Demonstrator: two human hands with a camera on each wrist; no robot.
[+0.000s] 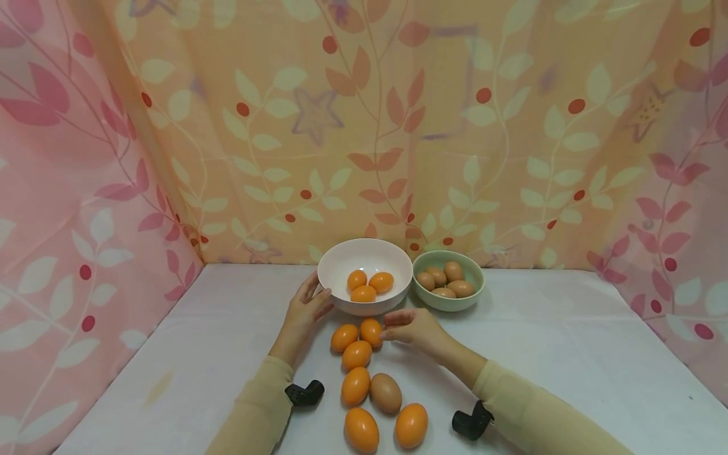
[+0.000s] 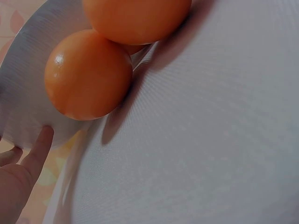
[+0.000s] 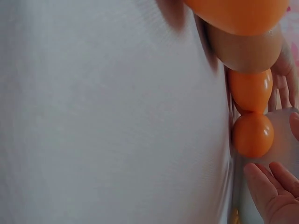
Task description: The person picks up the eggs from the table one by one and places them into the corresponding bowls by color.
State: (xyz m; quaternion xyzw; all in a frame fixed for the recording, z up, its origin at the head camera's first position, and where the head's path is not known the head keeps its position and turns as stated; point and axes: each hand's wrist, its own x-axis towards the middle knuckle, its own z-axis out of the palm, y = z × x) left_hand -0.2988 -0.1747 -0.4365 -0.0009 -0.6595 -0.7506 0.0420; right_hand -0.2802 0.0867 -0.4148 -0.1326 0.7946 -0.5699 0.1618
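Observation:
My left hand [image 1: 301,313] rests its fingers against the left side of a white bowl [image 1: 364,309] that holds three orange eggs [image 1: 363,294]. In the left wrist view, its fingertips touch the bowl's outer wall [image 2: 28,126]. Just in front of the bowl, my right hand [image 1: 418,330] is beside an orange egg [image 1: 371,331], thumb and fingers spread. A small gap shows between those fingertips and the egg [image 3: 253,135] in the right wrist view. Several more orange eggs [image 1: 356,387] and one brown egg [image 1: 386,393] lie on the table towards me.
Right of the white bowl stands a green bowl [image 1: 449,304] with several brown eggs [image 1: 461,289]. A white cloth [image 1: 569,354] covers the table. Patterned fabric [image 1: 364,126] hangs behind and along both sides.

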